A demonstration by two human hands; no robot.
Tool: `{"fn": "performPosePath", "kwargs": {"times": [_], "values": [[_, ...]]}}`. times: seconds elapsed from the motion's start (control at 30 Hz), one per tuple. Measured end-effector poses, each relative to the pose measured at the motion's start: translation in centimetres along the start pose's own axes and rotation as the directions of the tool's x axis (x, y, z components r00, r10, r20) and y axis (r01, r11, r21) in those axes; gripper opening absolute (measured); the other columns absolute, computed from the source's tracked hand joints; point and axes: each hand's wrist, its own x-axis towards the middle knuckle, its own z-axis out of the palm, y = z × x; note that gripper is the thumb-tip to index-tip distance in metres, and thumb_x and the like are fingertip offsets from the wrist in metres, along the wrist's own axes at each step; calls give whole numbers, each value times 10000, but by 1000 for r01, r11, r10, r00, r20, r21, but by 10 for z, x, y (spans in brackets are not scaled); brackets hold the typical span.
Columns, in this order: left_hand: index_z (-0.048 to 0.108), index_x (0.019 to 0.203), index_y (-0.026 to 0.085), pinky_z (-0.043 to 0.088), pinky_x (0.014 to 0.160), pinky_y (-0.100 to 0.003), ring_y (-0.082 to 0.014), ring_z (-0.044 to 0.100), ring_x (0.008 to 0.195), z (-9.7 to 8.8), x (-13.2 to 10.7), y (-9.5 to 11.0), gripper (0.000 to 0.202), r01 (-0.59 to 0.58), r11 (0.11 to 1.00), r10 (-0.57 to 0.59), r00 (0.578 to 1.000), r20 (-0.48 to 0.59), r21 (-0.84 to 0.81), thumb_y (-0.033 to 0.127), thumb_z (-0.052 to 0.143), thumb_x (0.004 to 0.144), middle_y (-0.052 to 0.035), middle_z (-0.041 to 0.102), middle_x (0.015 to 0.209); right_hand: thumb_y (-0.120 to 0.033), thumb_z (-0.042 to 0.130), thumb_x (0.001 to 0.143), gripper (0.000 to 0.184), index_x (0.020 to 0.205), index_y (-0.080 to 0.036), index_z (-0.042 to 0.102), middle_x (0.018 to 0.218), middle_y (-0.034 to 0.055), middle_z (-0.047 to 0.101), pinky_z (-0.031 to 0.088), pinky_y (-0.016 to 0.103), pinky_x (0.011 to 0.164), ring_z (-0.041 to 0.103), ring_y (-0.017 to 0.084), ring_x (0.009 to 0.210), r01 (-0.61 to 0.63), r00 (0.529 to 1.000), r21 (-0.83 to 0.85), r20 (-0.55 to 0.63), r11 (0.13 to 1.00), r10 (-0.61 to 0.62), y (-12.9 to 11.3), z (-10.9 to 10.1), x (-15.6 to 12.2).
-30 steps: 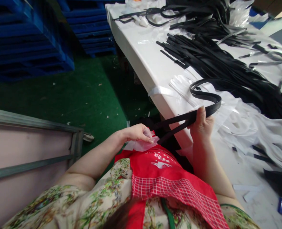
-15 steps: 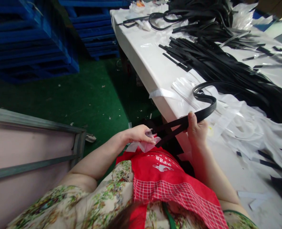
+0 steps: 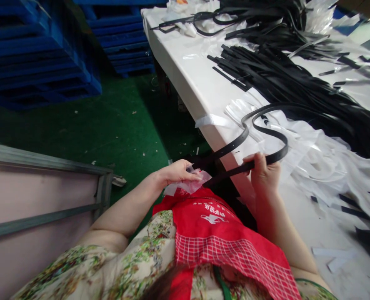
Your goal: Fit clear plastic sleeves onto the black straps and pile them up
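My right hand [image 3: 262, 171] is closed on a long black strap [image 3: 268, 132] that loops up over the edge of the white table [image 3: 188, 71]. Two lengths of the strap run down leftward toward my lap. My left hand [image 3: 178, 173] pinches a clear plastic bag [image 3: 188, 186] just above my red apron [image 3: 222, 233], where the strap's lower ends meet the bag. The upper length of the strap now stands apart from the lower one.
A big heap of black straps [image 3: 285, 79] and crumpled clear bags [image 3: 325, 166] covers the table. Blue pallets [image 3: 38, 50] are stacked on the green floor [image 3: 110, 121] to the left. A grey metal frame [image 3: 47, 187] stands at lower left.
The strap's two lengths have spread apart, the upper one swinging up and left. My right hand shifted slightly right along the lower length. My left hand stayed at the bag.
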Motion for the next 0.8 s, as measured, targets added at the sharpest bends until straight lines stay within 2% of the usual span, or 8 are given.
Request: {"fn": "performPosePath", "kwargs": {"times": [0.07, 0.17, 0.43, 0.67, 0.8], "values": [[676, 700, 122, 334, 464, -184, -72, 485, 516, -2, -1, -2, 309, 9, 999, -8, 1000, 17, -44, 370, 838, 613, 18, 611, 616, -574, 585, 845, 491, 615, -145, 648, 433, -8, 545, 346, 213, 322, 484, 100, 324, 86, 986, 31, -148, 996, -80, -2, -8, 8], [668, 714, 123, 381, 494, -179, -73, 515, 538, -2, -1, -5, 304, 11, 994, -7, 999, 41, -109, 331, 853, 592, 15, 626, 643, -578, 561, 866, 505, 623, -142, 635, 436, -13, 536, 322, 213, 312, 478, 98, 316, 156, 952, 38, -271, 987, -140, -2, -12, 14], [663, 719, 128, 413, 520, -189, -91, 552, 572, 1, 2, -4, 354, 50, 983, -38, 997, 67, -179, 329, 883, 528, 7, 641, 672, -602, 566, 851, 512, 620, -150, 624, 445, -15, 537, 347, 226, 327, 495, 109, 322, 147, 955, 37, -266, 988, -132, -1, -5, 8], [639, 704, 123, 341, 460, -197, -78, 479, 479, 1, 2, 1, 414, 65, 996, -62, 997, 56, -59, 434, 865, 552, 34, 570, 575, -588, 567, 855, 504, 620, -147, 635, 448, -9, 543, 358, 229, 344, 499, 109, 335, 139, 955, 12, -268, 990, -131, 0, -6, 5], [644, 732, 117, 349, 470, -203, -80, 478, 482, 1, 2, 2, 421, 57, 997, -53, 996, 75, -47, 444, 854, 570, 33, 566, 581, -579, 569, 857, 501, 619, -144, 644, 452, -5, 548, 353, 232, 347, 496, 110, 335, 163, 948, 26, -280, 986, -150, 1, -9, 6]]}}
